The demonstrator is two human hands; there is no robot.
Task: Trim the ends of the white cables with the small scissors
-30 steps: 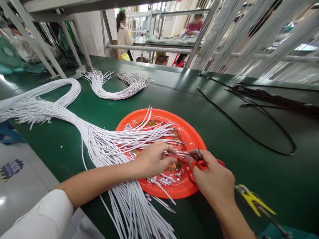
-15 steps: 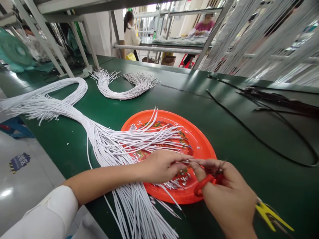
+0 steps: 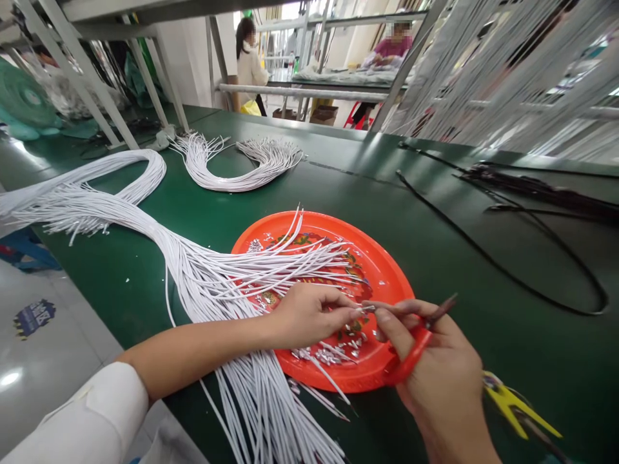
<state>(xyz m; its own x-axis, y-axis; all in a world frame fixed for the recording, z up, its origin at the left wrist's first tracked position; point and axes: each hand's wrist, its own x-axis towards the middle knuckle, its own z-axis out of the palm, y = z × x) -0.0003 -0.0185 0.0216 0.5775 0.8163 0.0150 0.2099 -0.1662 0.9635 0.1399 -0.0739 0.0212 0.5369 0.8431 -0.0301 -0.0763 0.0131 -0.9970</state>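
Note:
My left hand (image 3: 309, 317), above the tray, pinches the end of a white wire between thumb and fingertips. My right hand (image 3: 435, 367) holds scissors with red handles (image 3: 411, 357) in the palm, their dark blades pointing up and right. Its thumb and finger also pinch at the wire's tip, meeting my left fingertips. Beneath is an orange-red round tray (image 3: 387, 270) with a printed pattern and small silvery pieces (image 3: 329, 352). A large bundle of white wires (image 3: 193, 277) runs across the tray's left side, under my left forearm.
More white wire bundles (image 3: 227, 180) lie behind and to the left on the green table (image 3: 358, 187). Black cables (image 3: 527, 258) are at right, yellow-handled pliers (image 3: 517, 406) near my right wrist. Metal racks (image 3: 309, 92) stand behind; two people are beyond them.
My right hand has brought its fingertips to the wire tip at my left fingers. The scissors have turned in the palm, blades now pointing up and right. The view has shifted slightly.

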